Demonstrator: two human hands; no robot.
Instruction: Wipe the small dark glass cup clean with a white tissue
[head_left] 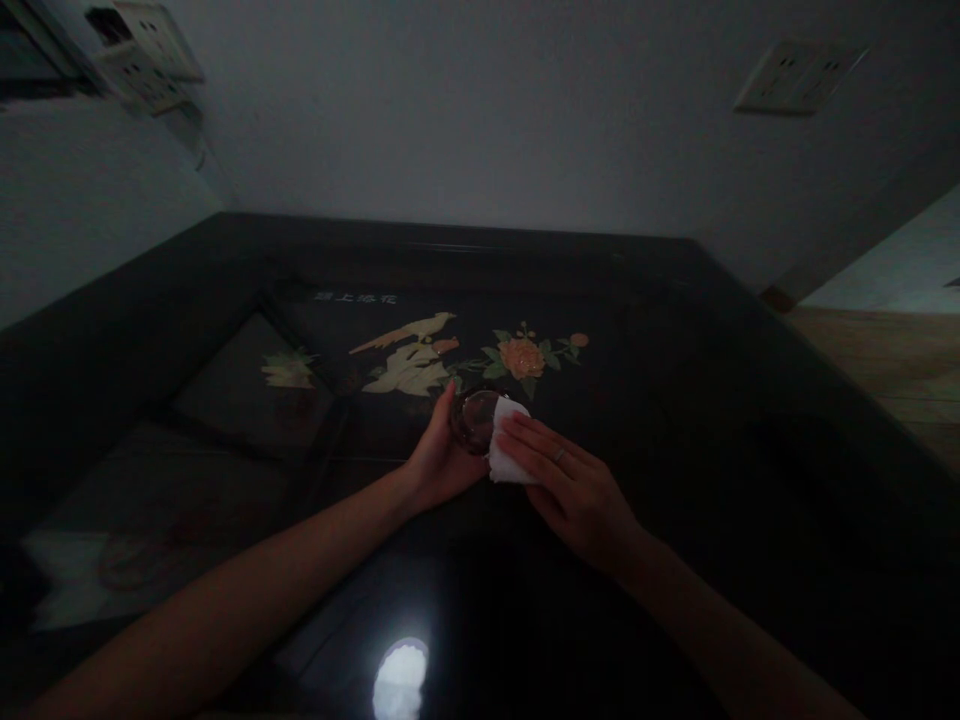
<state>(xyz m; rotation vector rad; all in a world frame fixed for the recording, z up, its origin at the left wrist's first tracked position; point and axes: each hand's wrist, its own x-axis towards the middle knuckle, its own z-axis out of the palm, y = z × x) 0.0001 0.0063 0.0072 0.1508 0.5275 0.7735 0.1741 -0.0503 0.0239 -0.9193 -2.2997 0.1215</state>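
My left hand (444, 455) is closed around the left side of a small round glass dish (474, 415), dark and see-through, whose exact kind is hard to make out in the dim light. A folded white cloth (511, 462) lies against the dish's right side. Pressed over that cloth are the fingers of my right hand (574, 485), which wears a ring. Both hands meet above the middle of a glossy black table (660, 400). The underside of the dish is hidden by my left hand.
Birds and a peony (521, 357) decorate the tabletop beyond my hands. A light reflection (401, 678) shines near the front. The table's back edge meets a pale wall (465, 110) with wall sockets at right (799, 77) and left. Wooden floor (885, 350) shows at right.
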